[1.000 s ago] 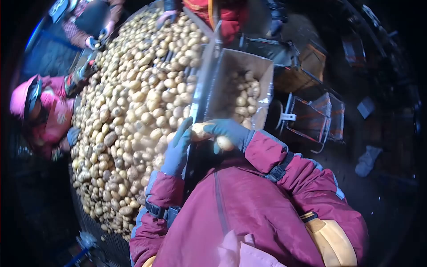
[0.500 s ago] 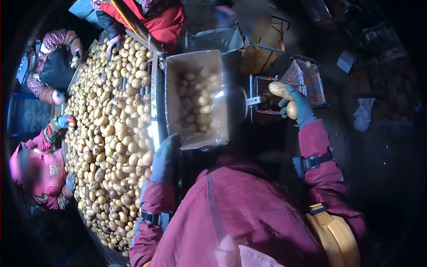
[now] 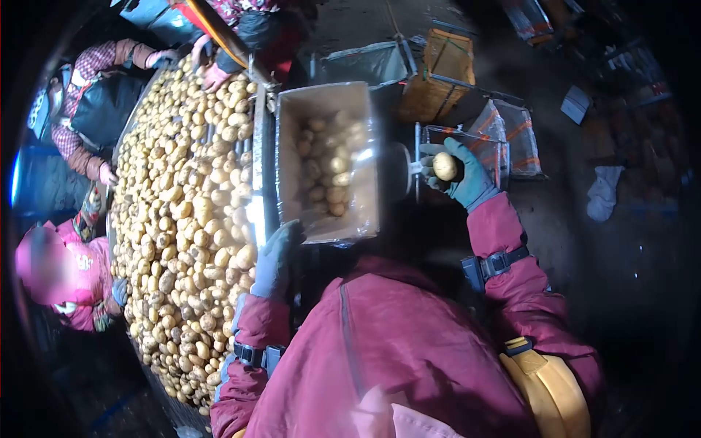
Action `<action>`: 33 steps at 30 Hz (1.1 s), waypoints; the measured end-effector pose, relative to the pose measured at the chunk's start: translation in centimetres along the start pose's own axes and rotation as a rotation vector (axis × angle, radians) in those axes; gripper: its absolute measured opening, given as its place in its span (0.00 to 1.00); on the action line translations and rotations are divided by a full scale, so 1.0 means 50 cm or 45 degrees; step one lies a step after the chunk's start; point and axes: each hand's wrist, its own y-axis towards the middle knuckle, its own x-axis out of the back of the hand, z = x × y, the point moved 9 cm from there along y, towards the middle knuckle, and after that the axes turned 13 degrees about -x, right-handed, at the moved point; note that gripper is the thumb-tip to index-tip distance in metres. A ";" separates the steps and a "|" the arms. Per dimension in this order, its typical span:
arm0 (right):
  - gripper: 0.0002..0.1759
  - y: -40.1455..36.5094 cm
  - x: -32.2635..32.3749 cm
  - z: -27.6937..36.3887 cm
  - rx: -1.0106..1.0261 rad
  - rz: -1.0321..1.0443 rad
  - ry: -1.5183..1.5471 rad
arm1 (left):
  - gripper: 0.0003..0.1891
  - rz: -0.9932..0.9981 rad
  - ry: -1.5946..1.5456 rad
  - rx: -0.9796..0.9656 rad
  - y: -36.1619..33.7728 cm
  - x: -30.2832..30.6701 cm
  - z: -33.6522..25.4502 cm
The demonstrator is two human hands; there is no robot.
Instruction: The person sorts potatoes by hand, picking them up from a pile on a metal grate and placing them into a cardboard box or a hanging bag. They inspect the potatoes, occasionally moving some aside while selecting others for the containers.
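Head view: the gloved right hand [image 3: 461, 175] is raised out to the right, palm up. Its grip is closed around a single pale potato [image 3: 445, 166], which sits in the cupped fingers with its upper side showing. The hand and potato are over the near edge of a wire basket [image 3: 515, 131] lined with clear plastic, just to the right of a cardboard box [image 3: 332, 93] partly filled with potatoes. The gloved left hand [image 3: 276, 252] lies at the metal rim of the sorting surface [image 3: 258, 168]. Its fingers are loosely extended and its grip holds nothing; it touches the nearest of the heaped potatoes [image 3: 182, 204] that cover the surface. Across the heap, another person's sleeve [image 3: 80, 142] reaches toward it.
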 end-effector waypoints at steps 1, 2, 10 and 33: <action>0.34 0.011 -0.038 -0.012 -0.026 0.065 0.018 | 0.24 -0.039 -0.017 0.010 -0.007 0.007 -0.003; 0.33 0.029 -0.063 -0.020 -0.039 0.189 -0.075 | 0.23 -0.081 -0.036 0.020 -0.014 0.016 -0.006; 0.24 0.116 -0.248 -0.069 0.139 0.321 -0.629 | 0.22 -0.255 -0.076 0.004 -0.065 0.144 -0.010; 0.22 0.264 -0.560 -0.355 -0.350 0.340 -1.179 | 0.41 -0.529 2.044 0.107 -0.113 0.551 -0.042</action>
